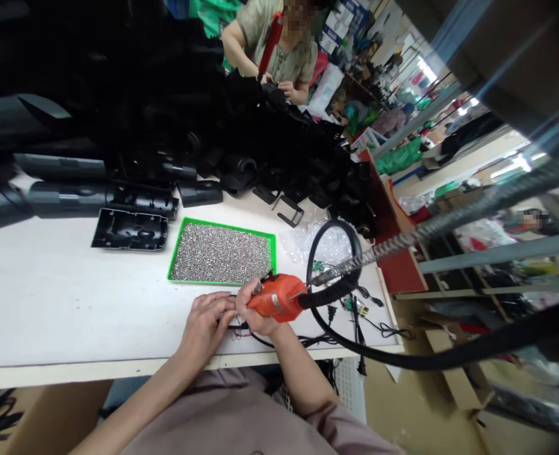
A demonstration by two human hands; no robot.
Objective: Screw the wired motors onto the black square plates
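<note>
Orange electric screwdriver (279, 298) low over the near side of the white workbench (94, 309), between green-rimmed tray (273, 253) and the person's torso. Enclosed at its front end by the right hand (256, 313), with fingers wrapped around the body. Left hand (207, 322) drawn in around a small black part (239, 327), pinched at its end and mostly covered by the fingers, with thin red wires (239, 335) beside it. Contact between bit and part: hidden, impossible to tell.

Stage, as judged from the layout: mid-work, with tool and part brought together but no finished piece identifiable near the hands. Apparently left over: abundant small metal screws (222, 253) in the tray, an open black half-shell (130, 230) with hollow side up, and circuit boards (355, 306) with loose leads at right, apart from any shell. Condition of the dark heap beyond: too dim to tell.

Orientation: long axis running roughly left to right, nearly parallel to the bench's front edge; bit end leftward, toward the left hand; rear end rightward, into a thick looping black cord (333, 292). Exact tilt toward the benchtop: not discernible.
</note>
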